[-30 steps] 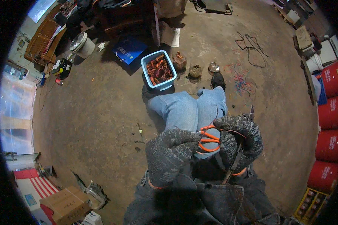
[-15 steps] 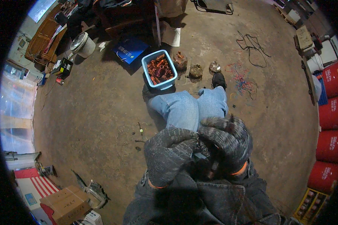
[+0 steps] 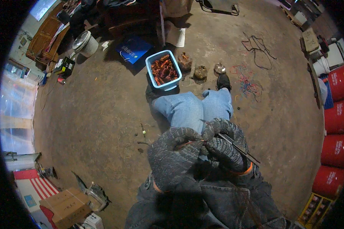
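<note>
My left hand [image 3: 174,152], in a grey knitted glove, is closed over my lap. A thin reddish-orange strand [image 3: 188,144], probably wire, runs from its fingers toward the other hand. My right hand [image 3: 226,147], gloved alike, presses close beside it with fingers curled. It is closed round a narrow dark tool with a bright metal edge [image 3: 240,149], which slants out past the wrist; its kind cannot be made out. Beyond my knees stands a light blue tub [image 3: 174,84], full of tangled copper-coloured scraps [image 3: 164,70].
Three round bundles, a brown one [image 3: 185,62], a tan one [image 3: 200,72] and a silvery one [image 3: 219,68], lie right of the tub. Farther right are red and blue wire scraps [image 3: 249,86] and black cable [image 3: 258,49]. Red drums [image 3: 336,116] line the right side.
My right hand was blurred and tipped up; now it has come down against the left. The dark tool and reddish strand now show plainly.
</note>
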Demonstrator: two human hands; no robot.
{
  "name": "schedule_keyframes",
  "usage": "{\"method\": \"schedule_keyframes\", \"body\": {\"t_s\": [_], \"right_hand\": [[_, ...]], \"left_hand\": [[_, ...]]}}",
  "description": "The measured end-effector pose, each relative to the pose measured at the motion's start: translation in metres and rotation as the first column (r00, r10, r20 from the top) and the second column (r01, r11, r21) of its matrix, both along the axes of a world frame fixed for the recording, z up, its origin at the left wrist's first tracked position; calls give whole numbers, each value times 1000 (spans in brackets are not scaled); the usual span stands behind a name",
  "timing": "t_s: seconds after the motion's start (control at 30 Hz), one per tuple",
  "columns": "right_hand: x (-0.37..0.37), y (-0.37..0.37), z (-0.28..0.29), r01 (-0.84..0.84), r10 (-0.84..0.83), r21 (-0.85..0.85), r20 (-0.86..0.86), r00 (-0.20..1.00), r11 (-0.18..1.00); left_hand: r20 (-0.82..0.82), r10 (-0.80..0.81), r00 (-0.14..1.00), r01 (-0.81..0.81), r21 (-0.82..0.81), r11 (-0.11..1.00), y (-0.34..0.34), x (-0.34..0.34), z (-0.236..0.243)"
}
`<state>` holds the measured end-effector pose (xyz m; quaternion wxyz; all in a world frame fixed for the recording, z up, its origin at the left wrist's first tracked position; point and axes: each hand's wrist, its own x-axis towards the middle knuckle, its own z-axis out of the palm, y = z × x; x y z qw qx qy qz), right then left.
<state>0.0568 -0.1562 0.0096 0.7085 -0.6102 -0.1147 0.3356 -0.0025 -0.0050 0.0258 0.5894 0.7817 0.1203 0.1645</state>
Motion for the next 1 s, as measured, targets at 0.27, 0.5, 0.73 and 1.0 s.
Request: {"method": "schedule_keyframes", "body": {"t_s": [0.27, 0.5, 0.73, 1.0], "right_hand": [[-7, 14, 5, 298, -198, -47, 647, 736, 953], [-6, 6, 1, 397, -63, -154, 874, 482, 905], [-16, 1, 10, 491, 93, -276, 927, 365, 827], [-18, 11, 16, 418, 31, -223, 907, 419, 881]], "left_hand": [[51, -112, 992, 103, 155, 983, 7, -4, -2], [84, -83, 993, 60, 247, 967, 3, -4, -2], [300, -104, 948, -24, 394, 919, 3, 1, -6], [283, 20, 959, -122, 345, 931, 3, -5, -16]]}}
